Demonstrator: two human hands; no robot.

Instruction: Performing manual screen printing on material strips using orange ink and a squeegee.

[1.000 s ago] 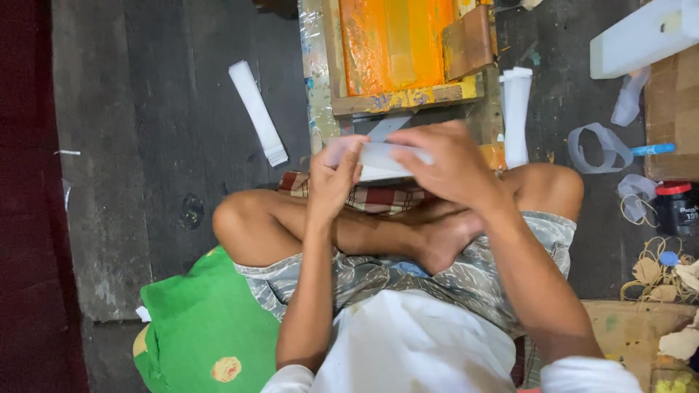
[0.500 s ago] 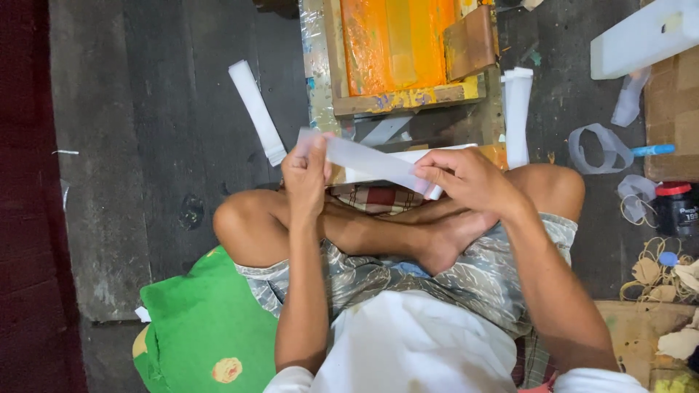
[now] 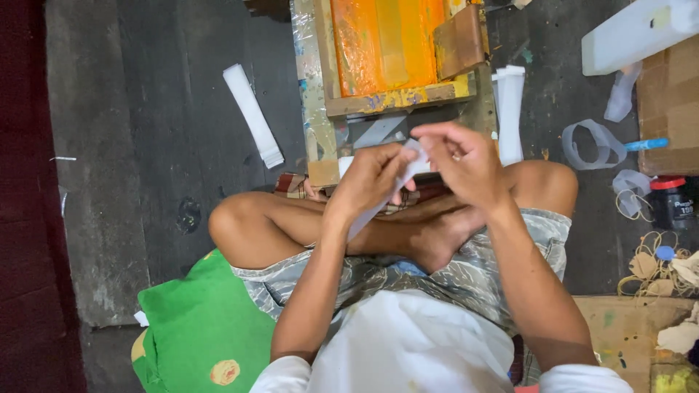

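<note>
Both hands, left hand (image 3: pixel 371 178) and right hand (image 3: pixel 466 164), pinch one white paper strip (image 3: pixel 408 171). Two strip stacks (image 3: pixel 251 113) lie beyond them. The strip is long, narrow, slanting down under the left palm.

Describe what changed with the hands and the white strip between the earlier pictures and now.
The left hand and right hand, spread apart half a second ago with the white paper strip stretched between them, have come together again; the strip now hangs down behind the left hand. Both still hold it. The orange printing frame and the strip stacks on the floor have not moved.
</note>
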